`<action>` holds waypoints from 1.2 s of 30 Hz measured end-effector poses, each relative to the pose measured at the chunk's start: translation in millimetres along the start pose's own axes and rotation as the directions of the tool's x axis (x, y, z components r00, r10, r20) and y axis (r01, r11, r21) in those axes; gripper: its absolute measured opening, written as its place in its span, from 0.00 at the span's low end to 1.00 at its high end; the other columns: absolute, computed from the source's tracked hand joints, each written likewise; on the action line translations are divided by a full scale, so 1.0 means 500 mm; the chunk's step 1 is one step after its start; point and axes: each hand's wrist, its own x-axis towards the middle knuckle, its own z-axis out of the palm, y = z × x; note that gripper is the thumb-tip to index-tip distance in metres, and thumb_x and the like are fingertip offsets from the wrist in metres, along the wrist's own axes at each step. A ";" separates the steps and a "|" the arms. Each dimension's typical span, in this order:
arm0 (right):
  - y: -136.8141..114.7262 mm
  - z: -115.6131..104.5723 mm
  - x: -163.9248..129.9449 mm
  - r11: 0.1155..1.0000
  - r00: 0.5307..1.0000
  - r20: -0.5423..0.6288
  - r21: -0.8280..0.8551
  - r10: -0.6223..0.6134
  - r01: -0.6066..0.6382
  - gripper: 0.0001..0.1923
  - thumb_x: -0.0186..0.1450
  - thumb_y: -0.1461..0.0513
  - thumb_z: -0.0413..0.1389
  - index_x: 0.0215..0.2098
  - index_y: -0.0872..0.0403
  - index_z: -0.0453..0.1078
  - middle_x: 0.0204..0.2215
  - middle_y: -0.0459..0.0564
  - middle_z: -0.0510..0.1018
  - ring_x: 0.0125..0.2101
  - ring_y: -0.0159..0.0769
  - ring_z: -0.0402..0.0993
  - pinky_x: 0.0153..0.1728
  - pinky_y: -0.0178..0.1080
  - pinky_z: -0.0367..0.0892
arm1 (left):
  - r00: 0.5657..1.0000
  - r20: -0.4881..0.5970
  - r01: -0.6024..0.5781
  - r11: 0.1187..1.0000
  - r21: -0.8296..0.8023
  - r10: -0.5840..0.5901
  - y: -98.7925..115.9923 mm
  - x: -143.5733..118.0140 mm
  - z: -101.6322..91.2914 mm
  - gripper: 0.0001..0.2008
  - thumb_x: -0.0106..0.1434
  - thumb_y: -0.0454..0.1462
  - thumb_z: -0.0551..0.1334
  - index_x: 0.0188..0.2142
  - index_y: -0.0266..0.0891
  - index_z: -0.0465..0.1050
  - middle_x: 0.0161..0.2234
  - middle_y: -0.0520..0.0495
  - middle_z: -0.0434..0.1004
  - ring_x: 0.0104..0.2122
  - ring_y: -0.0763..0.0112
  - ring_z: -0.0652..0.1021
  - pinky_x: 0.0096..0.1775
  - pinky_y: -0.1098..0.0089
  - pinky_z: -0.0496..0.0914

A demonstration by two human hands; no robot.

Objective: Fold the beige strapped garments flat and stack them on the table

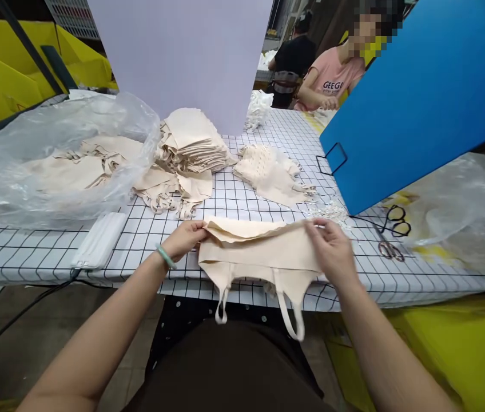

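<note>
A beige camisole top [259,252] is stretched between my two hands at the table's front edge, its thin straps hanging down toward my lap. My left hand [185,237], with a green bangle on the wrist, pinches the upper left corner of the cloth. On the other side my right hand [332,249] grips the upper right corner, thumb and fingers closed on it. The hem between them gapes slightly. Beyond lies a neat stack of beige garments [195,137], and to its right a smaller beige pile [268,171].
A clear plastic bag [62,166] of beige garments covers the left side. A white power bank with a cable [99,240] sits near the front edge. Black-handled scissors [397,220] lie right, below a leaning blue board [418,103]. A person in pink [332,77] sits across the table.
</note>
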 end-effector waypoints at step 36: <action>0.129 0.097 0.049 0.556 0.900 0.418 -0.723 -0.123 0.411 0.34 0.72 0.47 0.39 0.71 0.54 0.48 0.72 0.53 0.48 0.71 0.49 0.37 0.68 0.58 0.43 | 0.932 0.177 -0.241 0.176 0.955 0.316 -0.078 0.098 0.044 0.32 0.70 0.51 0.51 0.68 0.40 0.52 0.71 0.40 0.47 0.71 0.51 0.47 0.67 0.45 0.46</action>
